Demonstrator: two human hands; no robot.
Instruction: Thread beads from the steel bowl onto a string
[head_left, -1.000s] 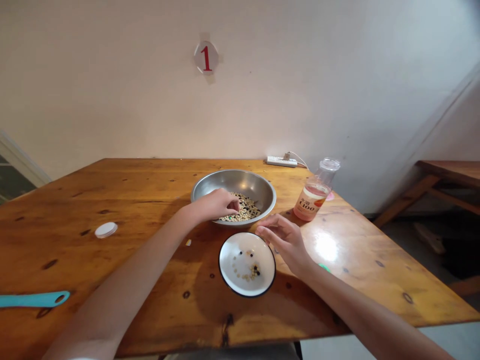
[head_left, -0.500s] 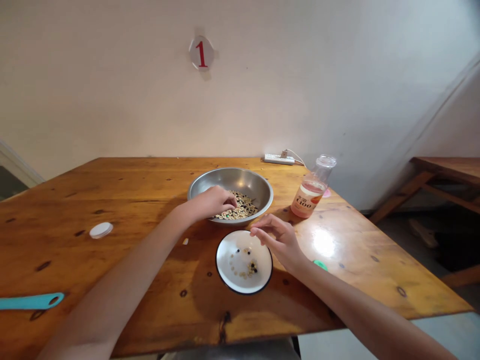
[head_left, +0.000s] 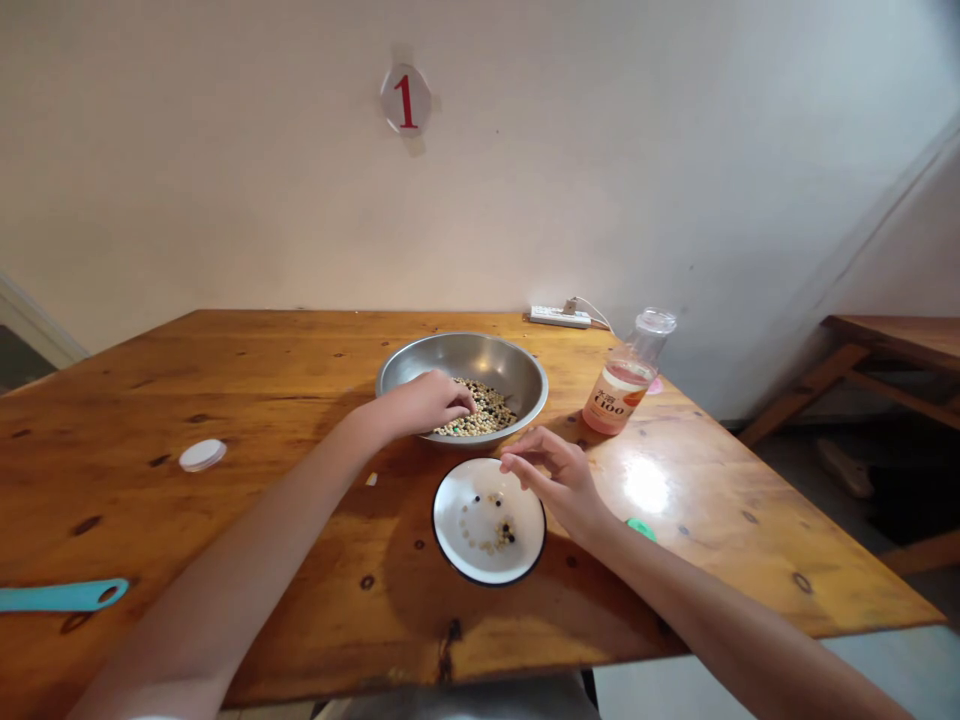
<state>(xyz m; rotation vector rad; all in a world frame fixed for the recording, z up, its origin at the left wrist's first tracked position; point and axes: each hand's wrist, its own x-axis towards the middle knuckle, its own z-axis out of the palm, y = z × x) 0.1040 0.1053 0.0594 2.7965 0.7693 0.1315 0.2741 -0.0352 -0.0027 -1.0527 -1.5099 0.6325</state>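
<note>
The left grip (head_left: pixel 439 402) is bunched low in a round silver metal bowl (head_left: pixel 534 375), at a heap of small pale and dark beans (head_left: pixel 491 410). The right grip (head_left: pixel 555 472) curls loosely by the far-right rim of a white, dark-edged dish (head_left: pixel 453 495). I can't tell whether either pinches anything. Over the last second both have barely shifted, and the few beans in the dish look unchanged, so the handling stays at the bowl. The left grip hides part of the heap; a green object (head_left: pixel 641 529) behind the right wrist is half covered.
</note>
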